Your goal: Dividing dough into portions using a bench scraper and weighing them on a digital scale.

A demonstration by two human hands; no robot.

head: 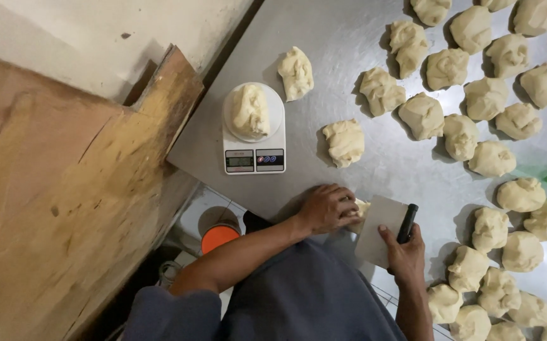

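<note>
A blue-grey apron [305,297] fills the near edge. Just beyond it, a small dough piece [360,207] is pinned under the closed fingers of the left hand [327,208], while a bench scraper [384,230] is gripped by its black handle in the right hand [405,252]. Cutting appears under way. Beyond the scraper stands a scale [254,129] bearing dough; portioned lumps [488,158] crowd its right.

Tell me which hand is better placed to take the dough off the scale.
Probably the left hand: it lies nearer the scale, while the right hand grips the scraper.
</note>
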